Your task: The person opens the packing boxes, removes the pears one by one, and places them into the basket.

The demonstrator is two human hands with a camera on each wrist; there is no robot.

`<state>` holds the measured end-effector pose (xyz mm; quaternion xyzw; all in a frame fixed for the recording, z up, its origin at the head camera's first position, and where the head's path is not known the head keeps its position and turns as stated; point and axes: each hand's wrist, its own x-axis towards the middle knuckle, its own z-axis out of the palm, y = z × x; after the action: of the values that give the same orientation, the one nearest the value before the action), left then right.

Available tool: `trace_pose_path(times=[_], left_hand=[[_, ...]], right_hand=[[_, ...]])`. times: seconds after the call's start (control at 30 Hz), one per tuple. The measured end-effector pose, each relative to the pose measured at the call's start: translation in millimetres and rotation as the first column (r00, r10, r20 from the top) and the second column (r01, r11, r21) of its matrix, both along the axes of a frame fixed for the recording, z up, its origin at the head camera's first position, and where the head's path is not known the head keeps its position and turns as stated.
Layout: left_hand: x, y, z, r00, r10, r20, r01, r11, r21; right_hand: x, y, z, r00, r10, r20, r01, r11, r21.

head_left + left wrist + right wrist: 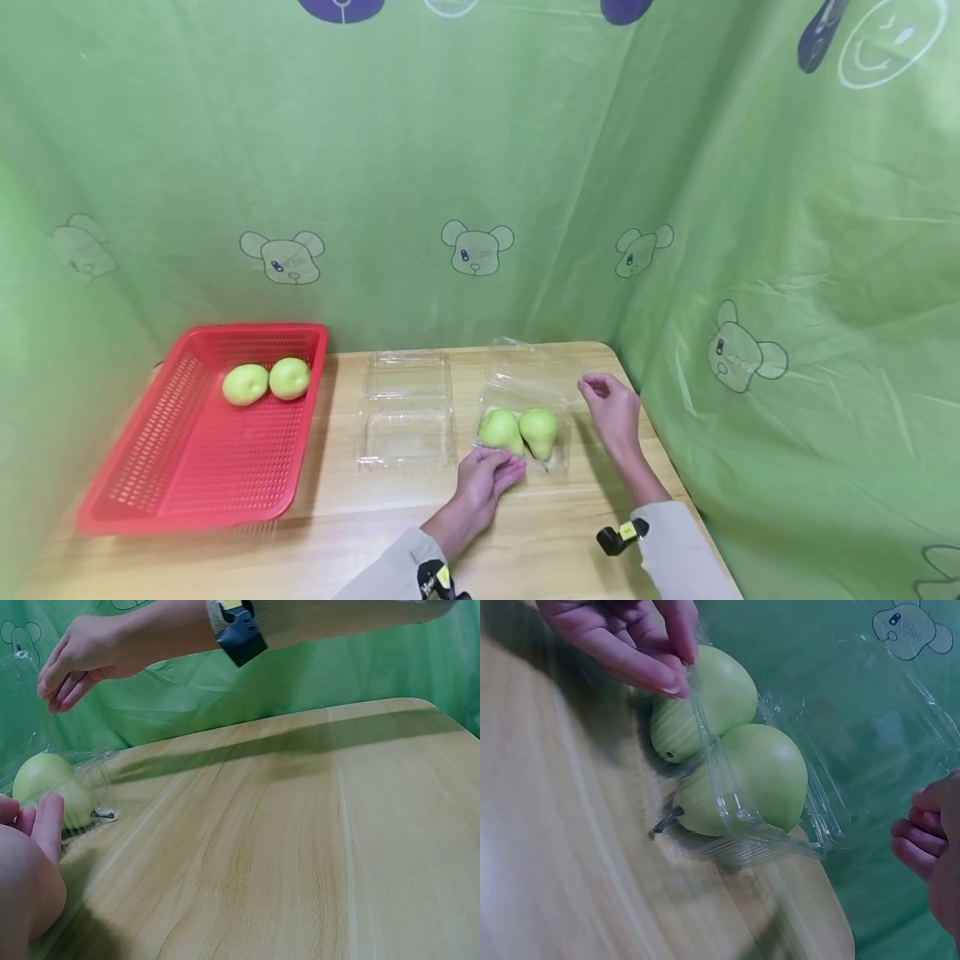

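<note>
Two green pears (pixel 500 431) lie side by side in the base of a clear plastic clamshell box (pixel 735 810). My left hand (pixel 480 485) pinches the front rim of that base between thumb and fingers, close beside the left pear. To the right, my right hand (pixel 617 414) is raised above the table, its curled fingertips and thumb pinching the edge of the box's clear lid (pixel 877 727). The lid stands up at the back, apart from the pears. A dark stem (pixel 666 819) shows on one pear.
A second clear clamshell box (pixel 407 429) lies unfolded to the left. Farther left stands a red plastic basket (pixel 225 475) holding two green fruits (pixel 245 384). Green curtain (pixel 390 167) hangs behind and beside the wooden table (pixel 540 533).
</note>
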<state>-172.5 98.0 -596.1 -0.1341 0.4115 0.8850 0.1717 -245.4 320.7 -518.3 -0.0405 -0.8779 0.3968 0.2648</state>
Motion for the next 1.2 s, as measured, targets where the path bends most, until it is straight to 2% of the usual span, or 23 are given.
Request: trace_pose_path(times=[0.27, 0.5, 0.63, 0.83, 1.03, 1.2], left_hand=[[1.4, 1.7, 0.3, 1.000, 0.010, 0.001, -0.010, 1.000, 0.011], [3.9, 3.5, 4.6, 1.000, 0.031, 0.008, -0.031, 0.999, 0.015], [4.6, 3.5, 5.6, 0.999, 0.041, 0.012, -0.041, 0.999, 0.016], [2.4, 2.0, 5.2, 0.999, 0.043, 0.009, -0.043, 0.999, 0.013], [3.4, 1.9, 5.4, 0.999, 0.034, 0.015, -0.034, 0.999, 0.009], [7.1, 2.8, 6.6, 0.999, 0.031, 0.015, -0.031, 1.000, 0.001]], right_hand=[[-15.1, 0.8, -2.2, 0.997, -0.048, 0.055, 0.051, 0.997, -0.060], [-27.2, 5.0, 3.9, 0.990, -0.042, 0.136, 0.041, 0.999, 0.015], [-34.0, 7.9, 8.8, 0.981, -0.034, 0.191, 0.025, 0.999, 0.045], [-46.1, 8.0, 12.9, 0.967, -0.010, 0.256, 0.002, 0.999, 0.032], [-58.1, 7.3, 11.8, 0.952, 0.001, 0.305, -0.018, 0.998, 0.053], [-63.5, 4.6, 8.2, 0.932, 0.021, 0.362, -0.026, 1.000, 0.008]])
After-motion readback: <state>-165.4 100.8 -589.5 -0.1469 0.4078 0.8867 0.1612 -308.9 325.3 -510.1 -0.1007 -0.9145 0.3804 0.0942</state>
